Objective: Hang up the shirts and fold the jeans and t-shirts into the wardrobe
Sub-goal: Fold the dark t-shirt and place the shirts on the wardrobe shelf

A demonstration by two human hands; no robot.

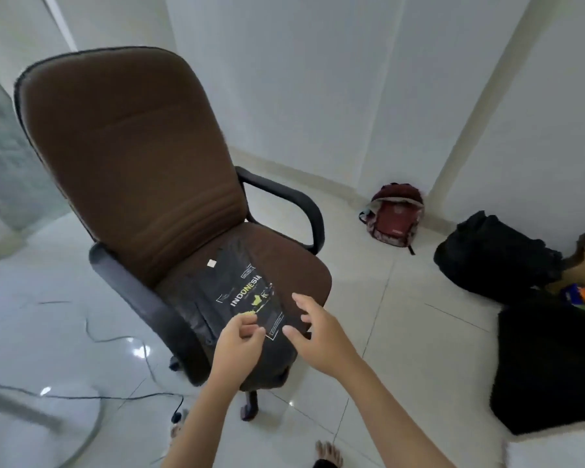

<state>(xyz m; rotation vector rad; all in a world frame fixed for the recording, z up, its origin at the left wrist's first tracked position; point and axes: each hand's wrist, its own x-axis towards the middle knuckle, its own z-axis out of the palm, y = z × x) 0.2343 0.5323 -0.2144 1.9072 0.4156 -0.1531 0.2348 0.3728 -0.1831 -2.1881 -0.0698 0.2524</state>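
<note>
We are holding our loosely open left hand (238,336) and right hand (313,329), each grip empty, over one folded black t-shirt (240,292) on one brown chair (132,146).

The left hand (238,336) covers the lower edge of the print on the black t-shirt (237,298), whose small lettering is unreadable. The right edge cuts off a dark pile of clothes (547,359). A round glass object (48,420) at lower left is blurred.

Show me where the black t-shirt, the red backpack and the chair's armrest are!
black t-shirt (250,298): head view, on its printed front, lying on the seat.
red backpack (394,219): head view, on its front pocket.
chair's armrest (298,201): head view, on the curved black top.
</note>
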